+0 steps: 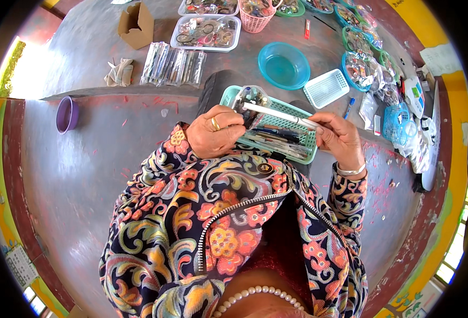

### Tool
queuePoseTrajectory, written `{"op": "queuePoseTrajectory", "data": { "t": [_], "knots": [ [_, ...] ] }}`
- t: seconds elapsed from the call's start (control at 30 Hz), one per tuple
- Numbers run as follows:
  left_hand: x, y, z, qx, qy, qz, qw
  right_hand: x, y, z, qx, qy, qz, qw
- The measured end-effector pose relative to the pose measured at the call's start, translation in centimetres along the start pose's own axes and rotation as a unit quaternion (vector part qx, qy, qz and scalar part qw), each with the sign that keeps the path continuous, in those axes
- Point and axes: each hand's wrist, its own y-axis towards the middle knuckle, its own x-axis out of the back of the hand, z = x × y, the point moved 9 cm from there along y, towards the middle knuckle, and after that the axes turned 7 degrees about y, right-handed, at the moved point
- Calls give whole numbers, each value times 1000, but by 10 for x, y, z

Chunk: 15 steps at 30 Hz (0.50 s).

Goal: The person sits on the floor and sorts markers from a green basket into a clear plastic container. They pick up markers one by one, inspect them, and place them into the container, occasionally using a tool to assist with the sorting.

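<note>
My left hand (215, 132), a ring on one finger, is closed around a clear plastic bag of pens (251, 99), whose ends face up. My right hand (342, 139) pinches one end of a long white pen (284, 115) between thumb and fingers. The pen's other end reaches across to the mouth of the bag. Beneath both hands a mint-green basket (312, 153) rests on my lap, with several loose pens (276, 142) lying in it. My left hand and the bag cover part of the basket's left side.
Ahead on the grey table stand bagged pens (174, 64), a brown cardboard box (136, 26), a clear tray of small items (234, 42), a blue basin (284, 65) and a white basket (327, 89). A blue pen (349, 108) lies at right. A purple tub (67, 115) stands at left.
</note>
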Motion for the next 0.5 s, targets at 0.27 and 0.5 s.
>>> {"op": "queuePoseTrajectory", "data": {
  "t": [0.27, 0.5],
  "knots": [
    [2, 2, -3, 7, -14, 36, 999, -18, 4, 82, 195, -306, 8, 932],
    [0, 4, -5, 2, -11, 35, 999, -50, 11, 104, 247, -324, 63, 911]
  ]
}}
